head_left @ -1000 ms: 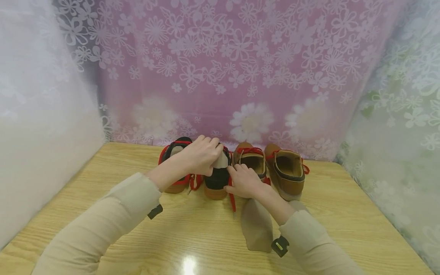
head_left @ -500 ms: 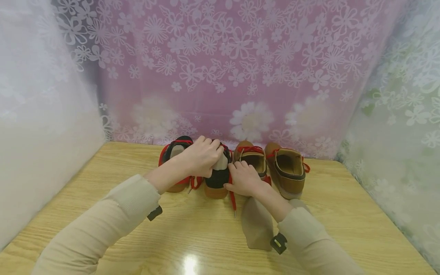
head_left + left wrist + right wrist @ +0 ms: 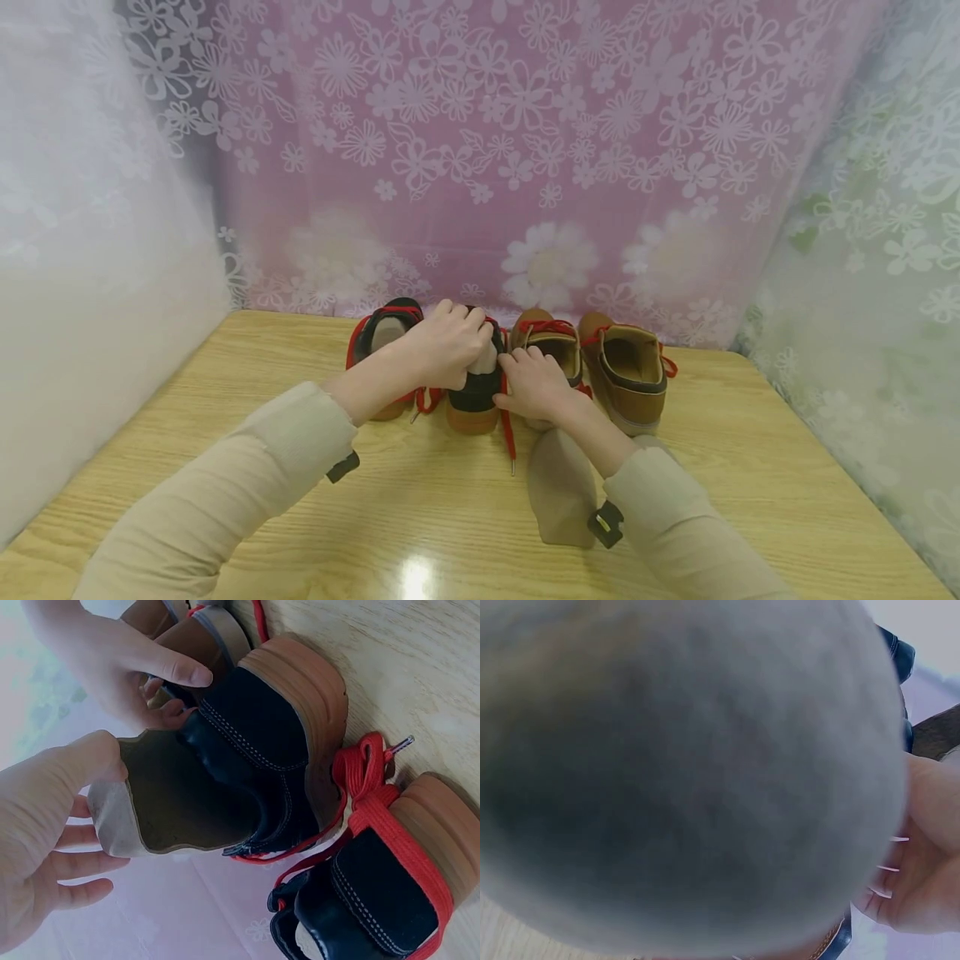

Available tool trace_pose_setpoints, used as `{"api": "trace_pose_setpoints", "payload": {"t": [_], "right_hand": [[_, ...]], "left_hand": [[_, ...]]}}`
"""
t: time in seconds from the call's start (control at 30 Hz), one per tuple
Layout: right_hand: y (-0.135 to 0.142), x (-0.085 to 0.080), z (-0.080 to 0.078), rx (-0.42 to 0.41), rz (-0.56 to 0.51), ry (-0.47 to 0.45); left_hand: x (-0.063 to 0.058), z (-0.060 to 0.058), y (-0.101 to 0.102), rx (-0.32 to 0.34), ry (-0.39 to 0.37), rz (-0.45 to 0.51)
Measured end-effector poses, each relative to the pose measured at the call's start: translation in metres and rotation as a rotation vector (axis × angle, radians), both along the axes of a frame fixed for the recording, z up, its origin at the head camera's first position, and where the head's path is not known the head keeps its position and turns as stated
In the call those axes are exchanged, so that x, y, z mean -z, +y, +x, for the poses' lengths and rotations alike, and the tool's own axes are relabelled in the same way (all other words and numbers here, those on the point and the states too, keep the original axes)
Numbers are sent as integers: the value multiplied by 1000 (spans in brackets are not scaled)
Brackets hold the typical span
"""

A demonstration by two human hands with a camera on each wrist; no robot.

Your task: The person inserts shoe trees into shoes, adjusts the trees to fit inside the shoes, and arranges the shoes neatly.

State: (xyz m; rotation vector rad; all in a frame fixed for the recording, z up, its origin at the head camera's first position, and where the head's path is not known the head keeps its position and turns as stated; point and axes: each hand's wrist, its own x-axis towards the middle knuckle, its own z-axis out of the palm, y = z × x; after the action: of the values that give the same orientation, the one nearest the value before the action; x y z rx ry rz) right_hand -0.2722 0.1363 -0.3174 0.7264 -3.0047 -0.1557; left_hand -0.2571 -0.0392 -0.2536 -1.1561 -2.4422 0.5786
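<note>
Head view: my left hand (image 3: 442, 346) pinches insole (image 3: 483, 358) in black shoe (image 3: 474, 392), centre-back of table (image 3: 225, 433); right hand (image 3: 534, 385) fingers curled on collar. Best slide insole flat, w/ heel steadied.

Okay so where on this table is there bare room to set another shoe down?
Bare wood lies left of the black shoes toward the white wall, right of the brown shoes, and along the near edge of the table. The middle back is crowded: four shoes, both hands, and an insole.
</note>
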Motion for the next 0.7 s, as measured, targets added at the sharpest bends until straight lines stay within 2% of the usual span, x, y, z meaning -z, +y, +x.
{"api": "trace_pose_setpoints", "payload": {"t": [0.33, 0.7], "right_hand": [[1, -1, -1, 2, -7, -23], [3, 3, -1, -10, -8, 28]], "left_hand": [[3, -3, 6, -40, -14, -3], [7, -7, 9, -50, -14, 23]]}}
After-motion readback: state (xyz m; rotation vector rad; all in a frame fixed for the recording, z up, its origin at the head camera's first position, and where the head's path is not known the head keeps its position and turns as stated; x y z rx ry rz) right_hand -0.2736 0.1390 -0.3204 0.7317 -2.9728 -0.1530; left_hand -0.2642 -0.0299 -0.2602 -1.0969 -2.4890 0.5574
